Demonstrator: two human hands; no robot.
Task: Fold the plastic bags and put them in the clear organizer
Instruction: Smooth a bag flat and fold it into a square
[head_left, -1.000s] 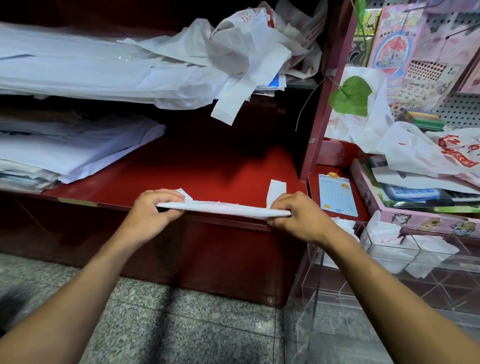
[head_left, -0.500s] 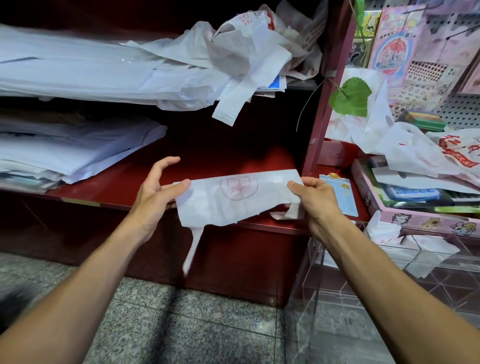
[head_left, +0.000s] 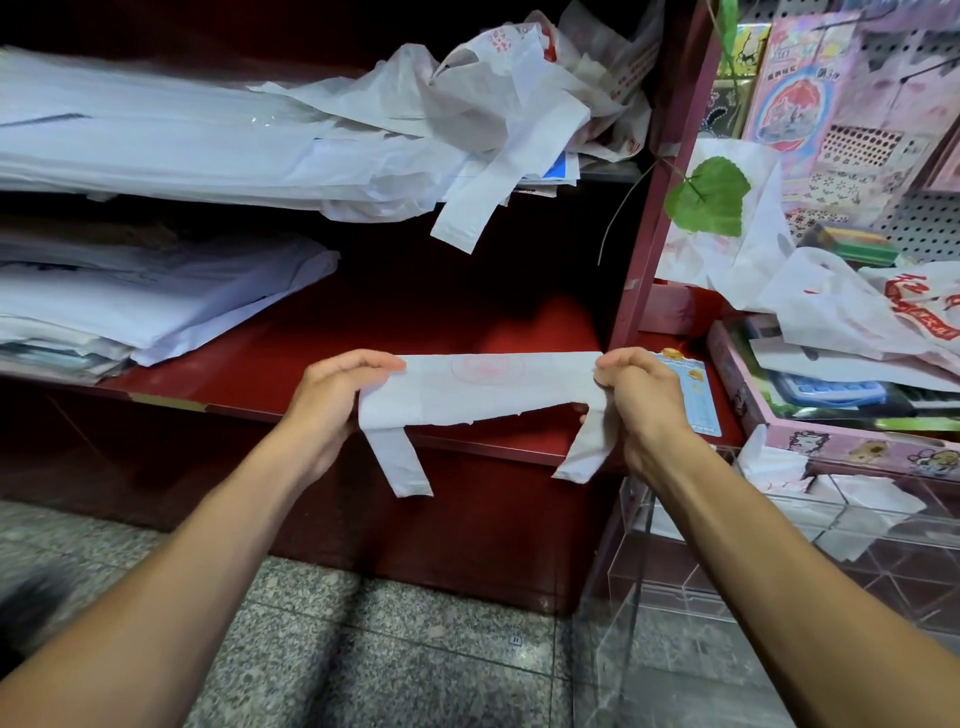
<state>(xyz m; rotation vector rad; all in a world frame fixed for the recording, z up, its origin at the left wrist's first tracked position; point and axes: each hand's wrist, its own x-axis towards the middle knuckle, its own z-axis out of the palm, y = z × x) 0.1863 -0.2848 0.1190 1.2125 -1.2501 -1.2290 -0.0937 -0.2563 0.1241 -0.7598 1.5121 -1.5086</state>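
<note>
A white plastic bag (head_left: 488, 387) with a faint red round print is stretched flat between my hands in front of the red shelf. My left hand (head_left: 332, 395) pinches its left end and my right hand (head_left: 636, 392) pinches its right end. Both handle straps hang down, one below each hand. The clear organizer (head_left: 727, 582) stands at the lower right on the floor, with several folded white bags (head_left: 779, 467) in its top compartments. A heap of loose white bags (head_left: 498, 104) lies on the upper shelf.
The red shelf (head_left: 415, 338) holds stacked white sheets (head_left: 130, 296) at its left. At right a pink tray (head_left: 831, 441) holds more printed bags (head_left: 857, 312) and a calculator. A green leaf (head_left: 709, 197) hangs by the shelf post. Grey speckled floor (head_left: 389, 649) lies below.
The bag went from a thin folded strip to an opened sheet, and now is pulled taut between both hands, with the two handles hanging down. Both hands rose slightly and spread apart.
</note>
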